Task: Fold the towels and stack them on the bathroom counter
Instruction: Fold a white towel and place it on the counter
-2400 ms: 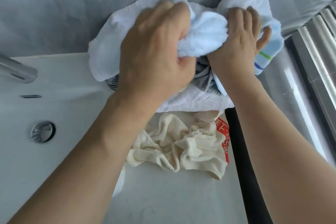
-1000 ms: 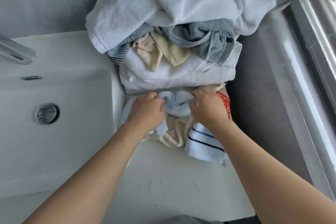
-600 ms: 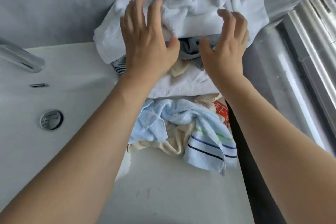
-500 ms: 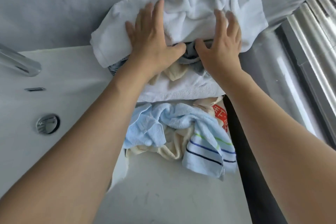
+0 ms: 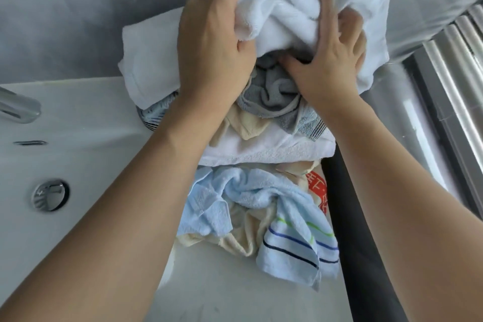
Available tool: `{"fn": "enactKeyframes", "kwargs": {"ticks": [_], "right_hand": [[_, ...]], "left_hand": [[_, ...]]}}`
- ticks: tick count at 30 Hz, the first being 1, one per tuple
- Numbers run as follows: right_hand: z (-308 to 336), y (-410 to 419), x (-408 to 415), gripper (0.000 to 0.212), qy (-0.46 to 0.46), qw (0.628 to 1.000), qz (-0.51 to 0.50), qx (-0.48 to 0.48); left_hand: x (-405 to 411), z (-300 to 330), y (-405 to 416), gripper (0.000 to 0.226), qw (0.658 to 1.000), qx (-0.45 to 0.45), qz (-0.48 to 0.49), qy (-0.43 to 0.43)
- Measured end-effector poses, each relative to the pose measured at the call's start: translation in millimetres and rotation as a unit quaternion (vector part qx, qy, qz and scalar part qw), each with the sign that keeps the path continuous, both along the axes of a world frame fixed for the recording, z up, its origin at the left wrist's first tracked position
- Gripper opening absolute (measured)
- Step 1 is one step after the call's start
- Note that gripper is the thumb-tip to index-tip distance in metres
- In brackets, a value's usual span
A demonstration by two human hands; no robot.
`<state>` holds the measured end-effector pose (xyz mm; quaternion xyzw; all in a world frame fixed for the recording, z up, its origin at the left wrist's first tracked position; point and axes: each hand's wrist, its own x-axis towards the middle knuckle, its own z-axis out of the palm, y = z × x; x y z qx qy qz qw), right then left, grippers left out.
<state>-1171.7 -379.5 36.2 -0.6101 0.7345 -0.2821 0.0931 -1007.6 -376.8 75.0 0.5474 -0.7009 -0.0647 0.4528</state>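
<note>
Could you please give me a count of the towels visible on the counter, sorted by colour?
White terry towels: 2, the top white towel gripped by the left hand and right hand, and a lower white towel.
Grey towels: 1.
Cream towels: 2.
Light blue striped towels: 1.
Total: 6; any hidden beneath cannot be counted.

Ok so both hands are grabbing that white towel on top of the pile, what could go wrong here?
The white towel lies over a gray towel; lifting it with the left hand and right hand may drag that along. The unfolded blue striped towel sits near the counter's front, so shifting piles might nudge it off.
</note>
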Motion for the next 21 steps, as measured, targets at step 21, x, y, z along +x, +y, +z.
{"fn": "enactKeyframes", "kwargs": {"ticks": [21], "right_hand": [[30, 30, -13, 0.029, 0.028, 0.990, 0.053, -0.126]], "left_hand": [[29, 31, 64, 0.011, 0.996, 0.025, -0.034, 0.084]]}}
